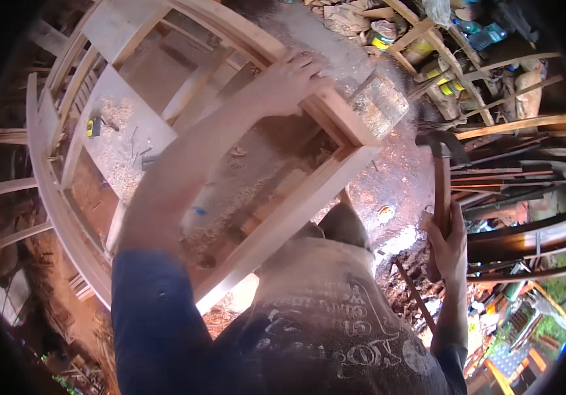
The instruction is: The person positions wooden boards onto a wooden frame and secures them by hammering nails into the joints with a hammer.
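A large wooden frame point(289, 217) with several bars and pale panels lies in front of me, its near corner close to my body. My left hand point(299, 79) is on the far bar near that corner, with its fingers bent over the wood. Off to the right, my right hand point(450, 240) grips the wooden handle of a hammer point(442, 178). The hammer stands upright, its dark head on top, apart from the frame.
A yellow and black tape measure point(93, 127) lies on a pale panel point(122, 112) among shavings and what look like nails. Beyond the corner is a shaving-covered block point(380, 102). Wooden poles point(519, 125), bottles point(487, 36) and scrap crowd the right side.
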The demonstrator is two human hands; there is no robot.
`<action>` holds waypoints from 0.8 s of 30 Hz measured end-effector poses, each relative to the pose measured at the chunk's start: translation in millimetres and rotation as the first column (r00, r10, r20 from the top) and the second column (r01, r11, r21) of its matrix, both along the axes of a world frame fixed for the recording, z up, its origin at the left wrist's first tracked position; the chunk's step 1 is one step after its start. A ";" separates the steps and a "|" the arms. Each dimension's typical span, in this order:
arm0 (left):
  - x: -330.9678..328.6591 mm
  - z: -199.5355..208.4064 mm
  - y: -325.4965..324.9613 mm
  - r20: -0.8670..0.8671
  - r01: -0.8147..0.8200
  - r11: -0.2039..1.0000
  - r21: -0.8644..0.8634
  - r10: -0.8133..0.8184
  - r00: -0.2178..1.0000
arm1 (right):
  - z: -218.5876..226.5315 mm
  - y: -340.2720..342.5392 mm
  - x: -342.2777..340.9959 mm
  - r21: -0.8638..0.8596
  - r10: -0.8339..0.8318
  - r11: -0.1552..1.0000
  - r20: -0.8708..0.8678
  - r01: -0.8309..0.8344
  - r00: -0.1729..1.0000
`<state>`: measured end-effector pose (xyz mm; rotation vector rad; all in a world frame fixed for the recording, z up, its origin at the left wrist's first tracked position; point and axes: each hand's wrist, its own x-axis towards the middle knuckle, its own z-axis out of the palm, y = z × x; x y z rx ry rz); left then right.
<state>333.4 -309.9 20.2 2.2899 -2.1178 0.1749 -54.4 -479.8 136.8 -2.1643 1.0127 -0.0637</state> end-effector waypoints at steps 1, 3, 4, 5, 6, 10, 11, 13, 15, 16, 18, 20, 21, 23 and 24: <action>0.9 -5.4 -5.1 -0.046 -0.008 0.998 -0.067 0.005 0.999 | 14.4 10.0 -2.6 0.038 0.049 0.998 -0.080 -0.046 0.996; 4.4 -12.3 -7.1 -0.091 -0.019 0.987 -0.161 0.005 0.996 | 43.5 34.5 8.9 0.006 0.227 0.973 -0.175 -0.230 0.958; 5.8 -12.4 -7.1 -0.103 0.001 0.983 -0.184 -0.020 0.994 | 60.8 54.0 24.3 0.042 0.267 0.964 -0.188 -0.264 0.945; 7.0 -10.9 -8.7 -0.113 0.000 0.982 -0.188 -0.022 0.993 | 68.0 70.1 38.3 -0.082 0.380 0.909 -0.237 -0.408 0.894; 9.1 -13.4 4.6 -0.120 -0.021 0.986 -0.163 0.001 0.993 | 68.6 87.4 55.6 -0.168 0.503 0.811 -0.287 -0.560 0.815; 15.1 -39.0 1.1 -0.089 -0.001 0.967 -0.256 -0.022 0.996 | 68.2 138.4 116.6 -0.046 0.679 0.435 -0.639 -0.899 0.362; 16.3 -40.7 -0.3 -0.088 0.016 0.964 -0.264 -0.040 0.995 | 66.5 143.0 134.1 -0.046 0.669 0.444 -0.647 -0.895 0.366; 18.3 -33.9 1.6 -0.086 0.044 0.962 -0.270 -0.069 0.994 | 61.7 142.7 170.1 0.209 0.628 0.388 -0.773 -0.898 0.092; 16.1 -17.7 2.0 -0.128 0.018 0.991 -0.129 -0.035 0.991 | 45.2 110.2 173.3 -0.047 0.555 0.335 -0.798 -0.941 0.237; 15.3 -18.1 2.4 -0.131 0.027 0.990 -0.136 -0.045 0.990 | 41.4 106.9 173.9 -0.098 0.506 0.337 -0.820 -0.936 0.268; 16.2 -19.0 1.2 -0.139 0.025 0.982 -0.187 -0.052 0.989 | 32.7 102.9 173.3 -0.188 0.430 0.371 -0.833 -0.910 0.347; 17.6 -20.8 0.7 -0.165 0.027 0.984 -0.174 -0.056 0.985 | 31.0 101.9 163.4 -0.233 0.390 0.413 -0.828 -0.881 0.402; 16.4 -26.6 2.8 -0.198 0.018 0.989 -0.147 -0.047 0.979 | 30.4 104.6 149.2 -0.206 0.430 0.599 -0.732 -0.774 0.528; 17.6 -38.4 6.5 -0.221 0.011 0.981 -0.194 -0.055 0.974 | 30.2 104.4 104.4 -0.084 0.450 0.851 -0.395 -0.519 0.801; 17.8 -39.5 2.1 -0.240 0.004 0.969 -0.248 -0.065 0.969 | 42.1 111.2 84.9 0.038 0.391 0.917 -0.275 -0.396 0.878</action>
